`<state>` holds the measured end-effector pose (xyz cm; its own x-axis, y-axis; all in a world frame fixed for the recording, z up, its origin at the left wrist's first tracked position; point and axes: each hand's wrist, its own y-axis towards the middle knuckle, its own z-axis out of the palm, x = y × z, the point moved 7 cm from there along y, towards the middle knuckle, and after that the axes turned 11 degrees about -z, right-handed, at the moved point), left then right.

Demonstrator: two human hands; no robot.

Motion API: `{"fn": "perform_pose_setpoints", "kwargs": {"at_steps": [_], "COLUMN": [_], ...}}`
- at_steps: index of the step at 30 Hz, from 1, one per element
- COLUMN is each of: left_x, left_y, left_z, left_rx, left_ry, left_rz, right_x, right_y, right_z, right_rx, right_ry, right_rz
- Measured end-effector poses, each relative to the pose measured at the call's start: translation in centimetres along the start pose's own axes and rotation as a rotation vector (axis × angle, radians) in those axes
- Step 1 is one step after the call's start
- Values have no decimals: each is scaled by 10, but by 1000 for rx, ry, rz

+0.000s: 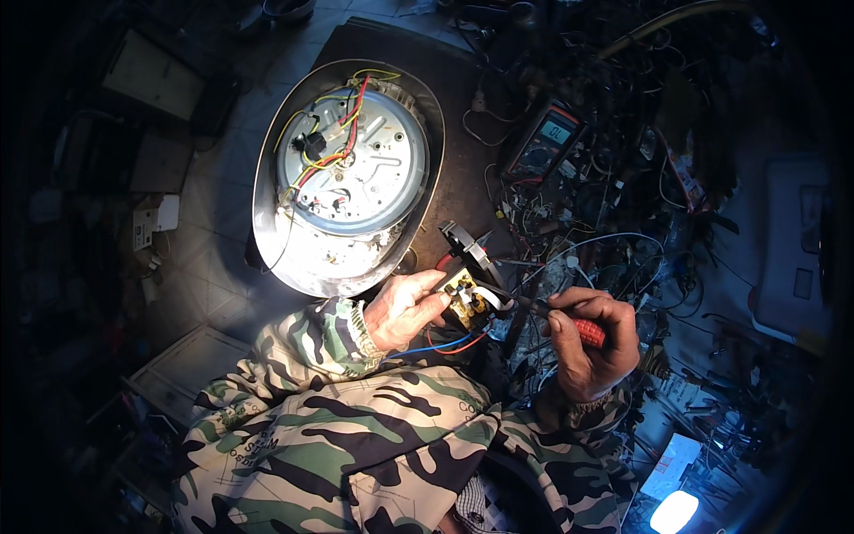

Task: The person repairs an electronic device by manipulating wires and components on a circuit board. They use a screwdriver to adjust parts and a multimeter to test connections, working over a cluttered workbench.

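Observation:
My left hand (405, 311) grips a small yellowish board (465, 301) with a white wire loop and dark parts; a black plastic housing (471, 249) sits at its upper edge. My right hand (592, 351) is closed round a red-handled screwdriver (585, 331), its dark shaft pointing left at the board, where I cannot tell whether the tip touches. Red and blue wires (445, 347) hang below the board. Above my left hand an oval metal shell (267, 214) holds a round metal plate (382, 169) with red, yellow and black wires across it.
A dark work surface (458, 196) lies under the shell. To the right are a multimeter (543, 142) and a dense tangle of cables and small parts (587, 249). A pale plastic case (783, 249) stands far right, a lit lamp (673, 512) lower right, and boxy items (151, 76) on the tiled floor at left.

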<state>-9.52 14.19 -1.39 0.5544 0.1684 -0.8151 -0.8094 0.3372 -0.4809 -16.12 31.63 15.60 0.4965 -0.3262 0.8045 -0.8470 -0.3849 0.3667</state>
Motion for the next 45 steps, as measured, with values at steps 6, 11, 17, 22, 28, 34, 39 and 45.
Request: {"fn": "perform_pose_setpoints", "kwargs": {"at_steps": [6, 11, 17, 22, 28, 34, 39, 45], "left_x": [3, 0, 4, 3, -1, -5, -3, -1], "left_y": [1, 0, 1, 1, 0, -3, -1, -2], "left_z": [1, 1, 2, 2, -1, 0, 0, 0], "left_rx": [-21, -11, -13, -21, -40, -34, -24, -27], "left_ry": [-18, 20, -24, -14, 46, 58, 74, 25], "left_rz": [31, -6, 6, 4, 3, 9, -14, 15], "right_x": [0, -2, -2, 8, 21, 30, 27, 39], "right_y": [2, 3, 4, 7, 15, 18, 21, 18], "right_z": [1, 3, 5, 8, 13, 6, 9, 17], "right_rx": [0, 12, 18, 112, 230, 260, 220, 294], "right_ry": [-12, -25, -32, -90, -151, -456, -355, -550], "right_rz": [3, -7, 4, -147, -121, -128, -123, -277]}}
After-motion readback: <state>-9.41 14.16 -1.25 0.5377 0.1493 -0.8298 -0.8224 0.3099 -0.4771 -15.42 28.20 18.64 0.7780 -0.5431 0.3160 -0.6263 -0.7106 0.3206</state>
